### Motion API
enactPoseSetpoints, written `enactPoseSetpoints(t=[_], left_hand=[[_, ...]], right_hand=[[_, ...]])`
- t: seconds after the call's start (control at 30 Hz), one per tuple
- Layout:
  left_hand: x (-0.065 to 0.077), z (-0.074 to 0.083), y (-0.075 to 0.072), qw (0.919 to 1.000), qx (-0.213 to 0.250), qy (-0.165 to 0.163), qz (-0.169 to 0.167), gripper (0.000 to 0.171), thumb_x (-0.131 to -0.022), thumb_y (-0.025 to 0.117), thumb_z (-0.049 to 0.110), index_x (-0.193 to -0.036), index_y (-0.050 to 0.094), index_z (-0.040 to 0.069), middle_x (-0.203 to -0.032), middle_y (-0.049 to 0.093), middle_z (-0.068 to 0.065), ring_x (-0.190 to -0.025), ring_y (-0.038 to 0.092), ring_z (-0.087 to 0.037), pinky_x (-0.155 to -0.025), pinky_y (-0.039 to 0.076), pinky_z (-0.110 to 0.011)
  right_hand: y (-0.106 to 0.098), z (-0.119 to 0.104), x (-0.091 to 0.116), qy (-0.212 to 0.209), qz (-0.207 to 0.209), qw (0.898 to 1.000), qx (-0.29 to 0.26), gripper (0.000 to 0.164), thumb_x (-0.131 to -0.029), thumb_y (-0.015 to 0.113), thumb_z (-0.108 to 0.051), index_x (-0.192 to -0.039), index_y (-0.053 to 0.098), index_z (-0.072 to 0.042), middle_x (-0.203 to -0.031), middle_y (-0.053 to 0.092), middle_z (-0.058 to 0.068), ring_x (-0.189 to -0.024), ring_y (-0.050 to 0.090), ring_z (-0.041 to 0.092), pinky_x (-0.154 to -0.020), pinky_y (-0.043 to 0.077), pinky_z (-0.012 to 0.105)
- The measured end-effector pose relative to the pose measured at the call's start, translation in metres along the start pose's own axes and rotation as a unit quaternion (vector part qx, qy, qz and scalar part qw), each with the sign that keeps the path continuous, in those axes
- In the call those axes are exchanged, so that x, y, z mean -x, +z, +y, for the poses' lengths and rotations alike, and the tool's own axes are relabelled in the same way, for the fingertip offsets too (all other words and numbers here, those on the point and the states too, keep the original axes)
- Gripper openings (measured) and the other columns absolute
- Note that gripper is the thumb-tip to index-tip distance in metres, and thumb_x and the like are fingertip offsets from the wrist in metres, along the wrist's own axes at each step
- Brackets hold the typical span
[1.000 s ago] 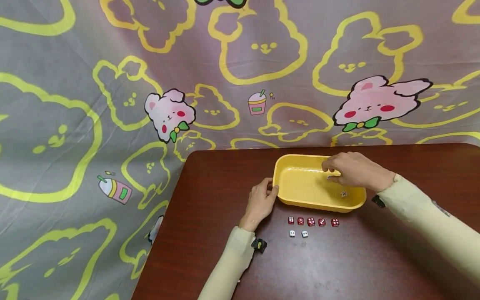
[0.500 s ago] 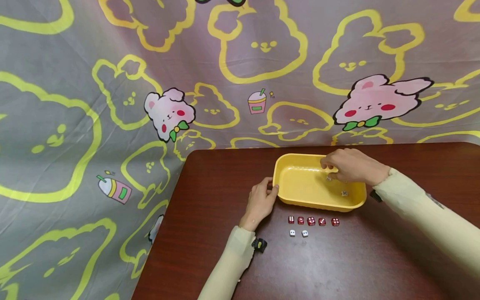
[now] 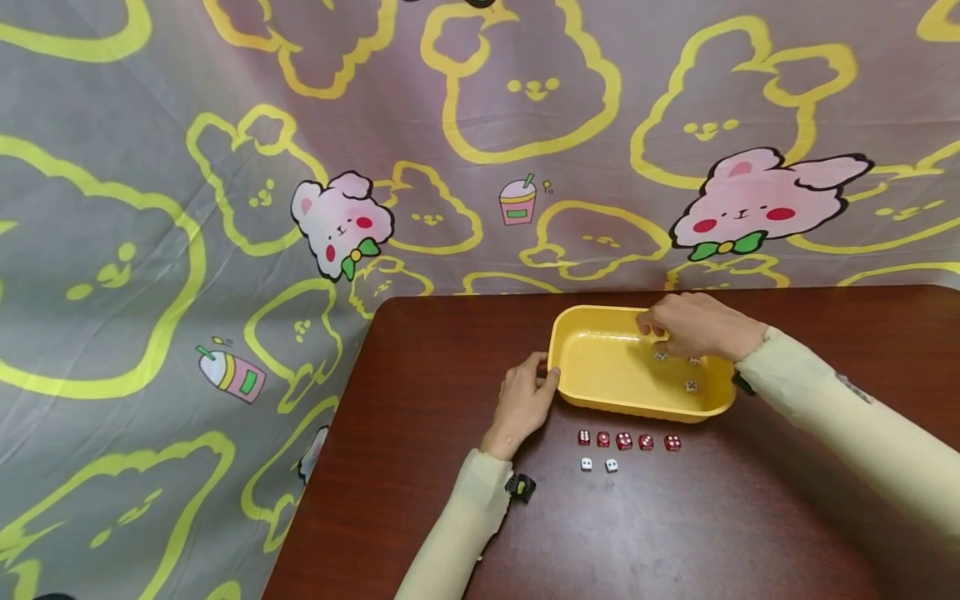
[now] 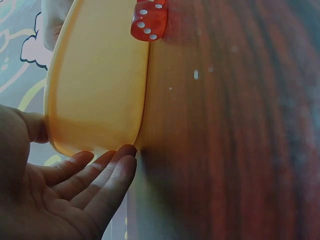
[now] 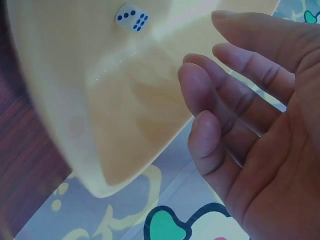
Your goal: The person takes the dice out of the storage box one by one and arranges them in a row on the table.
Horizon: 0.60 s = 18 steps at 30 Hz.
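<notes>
A yellow tray sits on the table with three white dice showing in it, one of them a white die near the front wall. At the tray's left end my left hand grips it, the thumb and fingers against its walls. Over the right part hovers my right hand, its fingers loosely bent. Nothing shows between those fingers in the right wrist view, where a white die lies beyond them. In front of the tray runs a row of red dice, with two white dice below it.
The dark brown table ends at the back against a grey curtain with yellow animal outlines. The same curtain hangs along the left side. In the left wrist view a red die is close to the tray's edge.
My right hand has moved slightly left and back over the tray, so more of the white dice under it show. My left hand stays at the tray's left end.
</notes>
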<state>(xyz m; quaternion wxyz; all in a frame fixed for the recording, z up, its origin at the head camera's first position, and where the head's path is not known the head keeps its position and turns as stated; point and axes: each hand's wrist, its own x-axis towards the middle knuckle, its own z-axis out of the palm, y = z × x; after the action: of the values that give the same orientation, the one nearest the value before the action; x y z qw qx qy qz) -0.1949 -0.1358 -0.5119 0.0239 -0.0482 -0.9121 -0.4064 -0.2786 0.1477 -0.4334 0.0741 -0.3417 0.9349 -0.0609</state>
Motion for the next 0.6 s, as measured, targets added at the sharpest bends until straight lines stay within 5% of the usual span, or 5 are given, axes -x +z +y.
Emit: enactPoseSetpoints(t=[0.6], left_hand=[[-0.001, 0.001, -0.001, 1.0, 0.001, -0.006, -0.003, 0.038, -0.106, 0.056, 0.033, -0.137, 0.066, 0.014, -0.125, 0.077, -0.007, -0.099, 0.079, -0.014, -0.092, 0.059, -0.039]], right_hand=[[-0.001, 0.004, -0.014, 0.004, -0.062, 0.998, 0.003, 0.02, -0.083, 0.085, -0.015, -0.096, 0.07, -0.015, -0.081, 0.063, -0.001, -0.072, 0.054, 0.016, -0.062, 0.043, 0.032]])
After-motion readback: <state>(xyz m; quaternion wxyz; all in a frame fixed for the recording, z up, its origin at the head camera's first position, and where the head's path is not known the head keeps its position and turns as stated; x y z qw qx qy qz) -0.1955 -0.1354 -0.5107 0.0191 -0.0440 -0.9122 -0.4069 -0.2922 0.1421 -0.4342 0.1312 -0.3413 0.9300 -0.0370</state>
